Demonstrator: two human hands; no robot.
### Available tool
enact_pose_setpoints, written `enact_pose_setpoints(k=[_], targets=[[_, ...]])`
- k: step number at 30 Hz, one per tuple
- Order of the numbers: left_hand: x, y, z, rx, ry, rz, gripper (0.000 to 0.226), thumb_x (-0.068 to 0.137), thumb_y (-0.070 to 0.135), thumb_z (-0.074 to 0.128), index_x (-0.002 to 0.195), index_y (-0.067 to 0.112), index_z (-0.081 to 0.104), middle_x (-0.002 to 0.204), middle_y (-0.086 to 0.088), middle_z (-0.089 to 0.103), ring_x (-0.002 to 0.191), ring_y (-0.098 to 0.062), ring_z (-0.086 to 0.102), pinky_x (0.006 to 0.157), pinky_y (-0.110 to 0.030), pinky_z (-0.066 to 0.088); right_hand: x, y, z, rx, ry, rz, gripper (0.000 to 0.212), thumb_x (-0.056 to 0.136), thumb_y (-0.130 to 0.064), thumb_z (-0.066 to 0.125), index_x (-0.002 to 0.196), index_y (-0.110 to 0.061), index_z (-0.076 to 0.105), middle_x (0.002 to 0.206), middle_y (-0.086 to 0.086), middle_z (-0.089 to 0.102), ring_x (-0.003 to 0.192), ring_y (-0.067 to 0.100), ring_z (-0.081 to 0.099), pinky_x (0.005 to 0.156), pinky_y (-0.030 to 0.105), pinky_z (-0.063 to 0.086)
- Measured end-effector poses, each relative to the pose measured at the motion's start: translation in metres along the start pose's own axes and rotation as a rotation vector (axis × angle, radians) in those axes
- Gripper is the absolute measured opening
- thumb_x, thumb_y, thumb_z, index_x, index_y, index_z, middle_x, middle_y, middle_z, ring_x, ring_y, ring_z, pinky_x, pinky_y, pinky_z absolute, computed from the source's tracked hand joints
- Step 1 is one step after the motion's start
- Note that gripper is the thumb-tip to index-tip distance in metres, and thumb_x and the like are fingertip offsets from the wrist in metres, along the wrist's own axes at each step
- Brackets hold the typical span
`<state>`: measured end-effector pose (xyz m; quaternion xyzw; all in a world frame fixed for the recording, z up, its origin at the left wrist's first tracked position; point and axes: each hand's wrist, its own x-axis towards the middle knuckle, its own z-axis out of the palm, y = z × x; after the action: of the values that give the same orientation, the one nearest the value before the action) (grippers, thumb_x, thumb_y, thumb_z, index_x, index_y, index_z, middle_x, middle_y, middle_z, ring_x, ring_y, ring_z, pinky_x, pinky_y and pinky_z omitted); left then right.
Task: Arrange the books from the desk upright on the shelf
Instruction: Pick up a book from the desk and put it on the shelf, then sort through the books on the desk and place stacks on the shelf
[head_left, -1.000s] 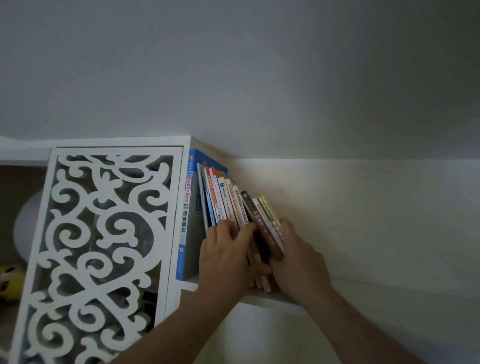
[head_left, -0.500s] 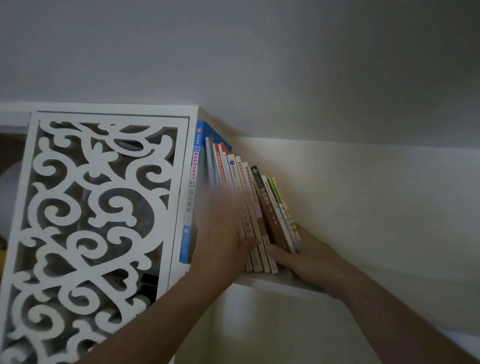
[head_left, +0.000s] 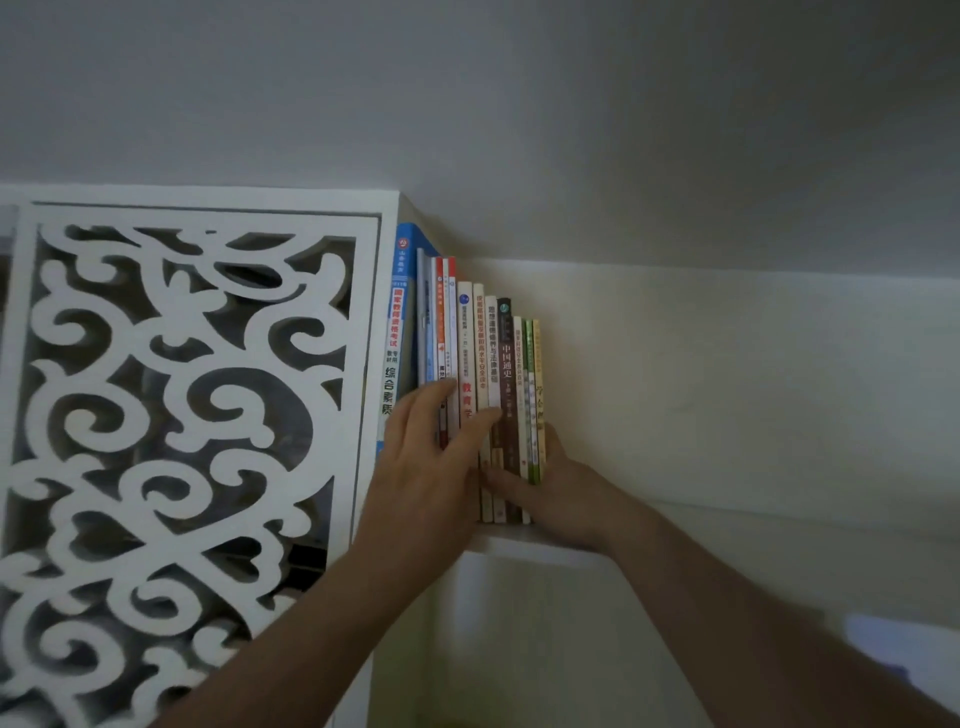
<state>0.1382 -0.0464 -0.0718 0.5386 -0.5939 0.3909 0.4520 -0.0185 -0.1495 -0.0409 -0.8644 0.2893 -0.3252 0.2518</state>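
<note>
Several books (head_left: 480, 343) stand upright in a row on a white shelf (head_left: 524, 545), spines toward me, from a tall blue book (head_left: 399, 312) at the left to thin green and yellow ones (head_left: 535, 374) at the right. My left hand (head_left: 431, 457) lies flat on the spines of the left and middle books, fingers straight. My right hand (head_left: 550, 493) cups the right end of the row low down, its thumb across the bottom of the spines and its fingers hidden behind the last book.
A white carved lattice panel (head_left: 171, 415) closes the cabinet section left of the books. The shelf runs on to the right along a pale wall (head_left: 727, 389). A grey wall or ceiling fills the top of the view.
The books leaned to the left a second ago and now stand upright. My left hand slid up over the spines, and my right hand moved lower along the row's right end.
</note>
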Motion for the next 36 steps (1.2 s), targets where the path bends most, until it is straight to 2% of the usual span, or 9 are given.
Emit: enact_pose_setpoints(k=[6,12,14,17,20,24,28,32,36], targets=[[-0.015,-0.014,-0.007,0.004,-0.024,0.048,0.066,0.081,0.017,0.082,0.141,0.025,0.056,0.156,-0.014,0.039,0.147,-0.034,0.034,0.113,-0.055,0.044,-0.021,-0.009,-0.013,0.010,-0.033,-0.018,0.072,0.093,-0.052,0.073,0.144,-0.060,0.022,0.118,-0.043,0.052,0.111,-0.015,0.057,0.080,0.000,0.039],[-0.073,-0.003,-0.025,-0.157,0.093,0.088,0.029,0.089,0.020,0.071,0.117,0.016,0.070,0.124,-0.007,0.057,0.115,-0.021,0.050,0.098,-0.024,0.037,-0.096,0.004,0.024,-0.264,0.688,-0.485,0.032,0.095,-0.022,0.065,0.127,-0.021,0.063,0.111,-0.012,0.062,0.098,0.002,0.060,0.085,0.020,0.050],[-0.114,0.005,-0.021,-0.287,0.017,0.132,0.016,0.091,0.017,0.065,0.105,0.014,0.073,0.105,-0.003,0.063,0.098,-0.018,0.056,0.084,-0.026,0.043,-0.134,0.047,0.062,-0.261,0.601,-0.554,0.019,0.090,-0.016,0.060,0.106,-0.013,0.070,0.094,-0.005,0.062,0.084,0.009,0.060,0.074,0.021,0.048],[-0.179,0.019,0.016,-0.416,-0.320,0.083,0.015,0.095,0.022,0.062,0.108,0.024,0.071,0.098,0.008,0.067,0.090,-0.012,0.061,0.076,-0.028,0.050,-0.167,0.141,0.120,-0.390,0.254,-0.086,0.028,0.091,-0.043,0.055,0.110,-0.028,0.069,0.104,-0.010,0.061,0.097,0.016,0.060,0.082,0.030,0.049],[-0.243,0.028,0.072,-0.375,-0.676,-0.017,0.032,0.088,0.038,0.064,0.120,0.036,0.070,0.119,0.010,0.069,0.109,-0.016,0.064,0.089,-0.035,0.057,-0.188,0.213,0.157,-0.515,-0.171,0.453,0.083,0.081,-0.092,0.028,0.146,-0.043,0.045,0.146,0.000,0.049,0.136,0.034,0.049,0.109,0.045,0.044],[-0.301,0.018,0.114,-0.134,-0.965,-0.076,0.067,0.094,0.081,0.037,0.149,0.044,0.050,0.160,-0.006,0.046,0.143,-0.040,0.047,0.109,-0.060,0.044,-0.217,0.225,0.177,-0.652,-0.229,0.400,0.118,0.070,-0.099,-0.011,0.161,-0.037,0.032,0.171,0.005,0.025,0.156,0.034,0.028,0.125,0.049,0.027],[-0.306,0.006,0.112,-0.118,-0.997,0.028,0.093,0.065,0.096,0.055,0.144,0.047,0.054,0.141,0.003,0.061,0.118,-0.030,0.064,0.092,-0.046,0.055,-0.252,0.243,0.175,-0.556,0.136,0.137,0.050,0.080,-0.062,0.064,0.124,-0.039,0.068,0.127,-0.005,0.068,0.114,0.014,0.068,0.089,0.019,0.054],[-0.301,0.001,0.103,-0.193,-0.943,0.099,0.088,0.049,0.076,0.081,0.132,0.052,0.061,0.111,0.015,0.061,0.090,-0.018,0.063,0.069,-0.031,0.052,-0.259,0.233,0.173,-0.031,0.304,0.198,0.035,0.079,-0.021,0.076,0.109,-0.038,0.071,0.102,-0.001,0.060,0.093,-0.009,0.058,0.078,0.002,0.043],[-0.287,0.008,0.091,-0.417,-1.080,0.017,0.098,0.063,0.096,0.059,0.151,0.057,0.037,0.145,0.017,0.048,0.131,-0.013,0.047,0.102,-0.033,0.043,-0.230,0.211,0.152,0.213,0.491,0.262,0.024,0.071,-0.024,0.088,0.088,-0.037,0.076,0.105,-0.010,0.062,0.099,0.002,0.063,0.077,0.010,0.043]])
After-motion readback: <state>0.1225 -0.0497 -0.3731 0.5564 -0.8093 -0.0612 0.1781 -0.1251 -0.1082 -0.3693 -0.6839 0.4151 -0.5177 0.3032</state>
